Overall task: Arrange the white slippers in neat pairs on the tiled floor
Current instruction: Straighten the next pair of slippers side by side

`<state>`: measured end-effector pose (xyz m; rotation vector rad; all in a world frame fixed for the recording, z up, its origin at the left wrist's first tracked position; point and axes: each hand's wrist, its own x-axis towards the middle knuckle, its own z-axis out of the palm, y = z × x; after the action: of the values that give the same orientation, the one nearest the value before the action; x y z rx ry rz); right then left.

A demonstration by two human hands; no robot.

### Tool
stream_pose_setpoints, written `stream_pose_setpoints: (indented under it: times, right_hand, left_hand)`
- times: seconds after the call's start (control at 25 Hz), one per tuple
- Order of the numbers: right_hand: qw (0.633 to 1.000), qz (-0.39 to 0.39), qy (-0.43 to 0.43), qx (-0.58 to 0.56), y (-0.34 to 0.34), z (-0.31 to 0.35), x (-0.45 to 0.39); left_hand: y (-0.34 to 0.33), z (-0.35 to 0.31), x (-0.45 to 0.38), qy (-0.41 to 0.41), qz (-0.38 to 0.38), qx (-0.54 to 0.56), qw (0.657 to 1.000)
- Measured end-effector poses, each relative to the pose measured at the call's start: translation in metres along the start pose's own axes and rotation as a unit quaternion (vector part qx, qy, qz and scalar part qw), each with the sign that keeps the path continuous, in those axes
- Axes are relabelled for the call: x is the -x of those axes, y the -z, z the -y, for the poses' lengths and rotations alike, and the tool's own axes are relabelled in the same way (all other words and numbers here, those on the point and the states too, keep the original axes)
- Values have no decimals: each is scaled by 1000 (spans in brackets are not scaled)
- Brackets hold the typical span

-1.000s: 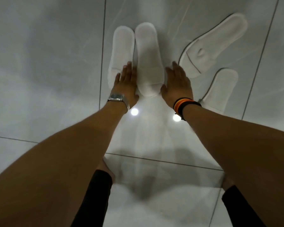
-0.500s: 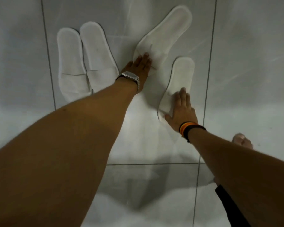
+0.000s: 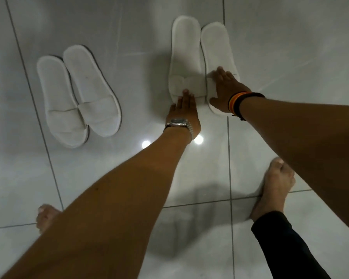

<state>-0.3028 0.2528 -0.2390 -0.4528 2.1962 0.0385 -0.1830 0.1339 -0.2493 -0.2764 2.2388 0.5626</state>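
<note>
Glossy pale tiled floor (image 3: 290, 47) w/ dark grout lines fills the view, two small light glints reflected near centre. Nearest the camera: two bare feet, left foot (image 3: 45, 217) partly hidden behind the forearm, right foot (image 3: 274, 188) flat on a grout crossing, dark legging at the ankle. Both arms reach fwd. Left hand (image 3: 184, 111), metal watch (image 3: 178, 122) on wrist, lies flat w/ fingers straight, tips on the toe end of the right pair's left slipper (image 3: 184, 57). Right hand (image 3: 225, 87), striped wristbands (image 3: 237, 103) on wrist, is spread palm-down over the strap of that pair's right slipper (image 3: 217, 49); neither hand grips. These two slippers sit side by side, edges touching. Well apart to the left, the other pair (image 3: 77, 93) lies together, slightly angled, untouched.
</note>
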Motion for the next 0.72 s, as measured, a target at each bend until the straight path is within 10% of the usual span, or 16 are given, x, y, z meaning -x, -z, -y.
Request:
stream_pose_setpoints:
  times: [0.24, 0.52, 0.72]
  right_hand:
    - [996, -88, 25, -23, -41, 71, 45]
    - [975, -50, 214, -15, -103, 255, 40]
    - [984, 5, 175, 36, -133, 332, 23]
  left_hand:
    - [18, 63, 32, -86, -116, -50, 988]
    - [11, 259, 120, 197, -170, 61, 964]
    - [6, 353, 127, 184, -84, 93, 975]
